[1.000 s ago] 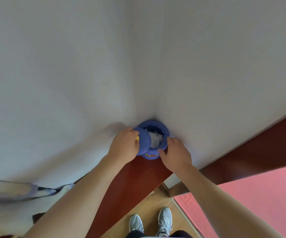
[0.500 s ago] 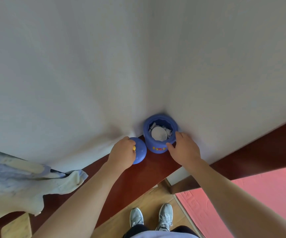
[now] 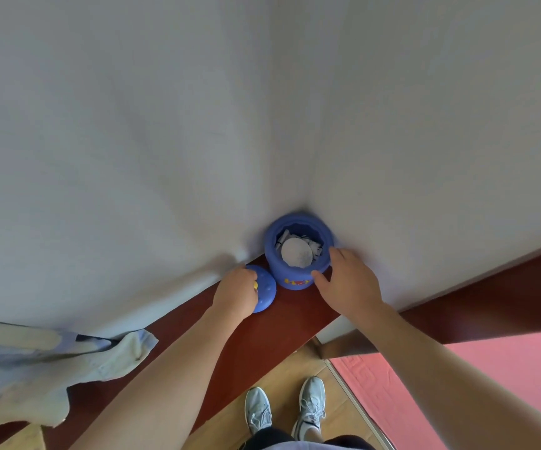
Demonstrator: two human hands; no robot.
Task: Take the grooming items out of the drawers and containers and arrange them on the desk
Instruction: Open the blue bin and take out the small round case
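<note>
1. A blue container [image 3: 295, 274] stands open at the far corner of the desk [image 3: 262, 339], where the two white walls meet.
2. Inside it lies a round white disc [image 3: 296, 253] with small pale packets [image 3: 314, 246] tucked around it; what the packets are is too small to tell.
3. The right hand [image 3: 348, 284] cups the container's right side, thumb on the front wall and forefinger up at the rim, the fingers curved around it.
4. The lid [image 3: 265, 290], blue and domed, sits just left of the container along the desk's back edge. Whether it rests fully on the wood or is held slightly off it cannot be told.
5. The left hand [image 3: 235, 292] grips the lid from the left, its fingers curled tight over a yellow knob [image 3: 256, 285].
6. A pale, crumpled cloth [image 3: 35, 362] lies toward the left end of the desk and hangs over its front edge.
7. Below the front edge show two light sneakers [image 3: 257, 410] on a wooden floor, with a pink mat [image 3: 490, 384] to the right.
</note>
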